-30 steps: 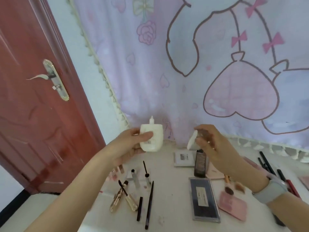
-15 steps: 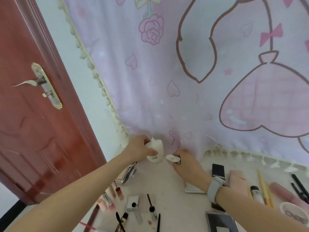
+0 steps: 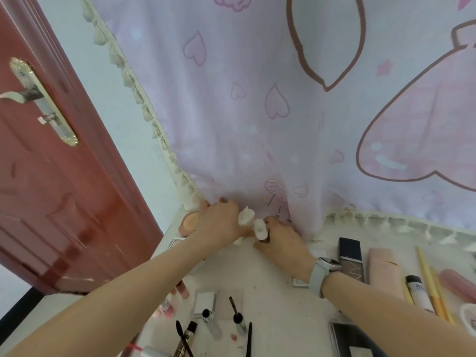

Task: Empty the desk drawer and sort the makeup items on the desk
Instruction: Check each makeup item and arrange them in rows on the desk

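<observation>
- Head view: left hand (image 3: 221,222) grips white bottle (image 3: 246,218) at the tabletop's (image 3: 278,292) far edge, against the curtain (image 3: 257,124).
- Right hand (image 3: 279,239) pinches white cap (image 3: 260,229) just beside it.
- Dark compact (image 3: 350,258), pink tube (image 3: 383,269), mascara wands (image 3: 235,311) scattered nearer.

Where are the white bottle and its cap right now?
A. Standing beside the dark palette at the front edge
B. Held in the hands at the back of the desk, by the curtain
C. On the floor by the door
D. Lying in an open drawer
B: the left hand grips the white bottle and the right hand holds the cap, both low against the curtain.
</observation>
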Action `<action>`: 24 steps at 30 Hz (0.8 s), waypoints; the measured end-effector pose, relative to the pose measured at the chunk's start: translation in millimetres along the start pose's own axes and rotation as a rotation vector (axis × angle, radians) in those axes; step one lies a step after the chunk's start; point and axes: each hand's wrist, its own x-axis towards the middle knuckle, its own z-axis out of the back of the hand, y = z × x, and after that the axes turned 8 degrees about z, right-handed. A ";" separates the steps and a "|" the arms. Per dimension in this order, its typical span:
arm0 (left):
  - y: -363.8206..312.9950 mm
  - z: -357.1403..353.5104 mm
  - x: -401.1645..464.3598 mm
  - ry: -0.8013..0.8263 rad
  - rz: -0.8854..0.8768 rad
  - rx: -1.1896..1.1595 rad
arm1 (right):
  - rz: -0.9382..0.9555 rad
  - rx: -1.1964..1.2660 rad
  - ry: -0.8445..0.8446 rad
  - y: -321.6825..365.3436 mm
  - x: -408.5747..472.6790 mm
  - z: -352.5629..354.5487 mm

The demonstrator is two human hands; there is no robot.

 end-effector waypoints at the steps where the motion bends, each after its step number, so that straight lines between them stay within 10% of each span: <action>1: 2.8 -1.8 2.4 0.005 -0.024 0.027 | 0.012 0.009 0.009 -0.8 -0.4 0.1; 24: 12.4 3.4 9.1 0.067 -0.131 0.041 | 0.132 -0.148 0.143 -3.9 13.9 2.4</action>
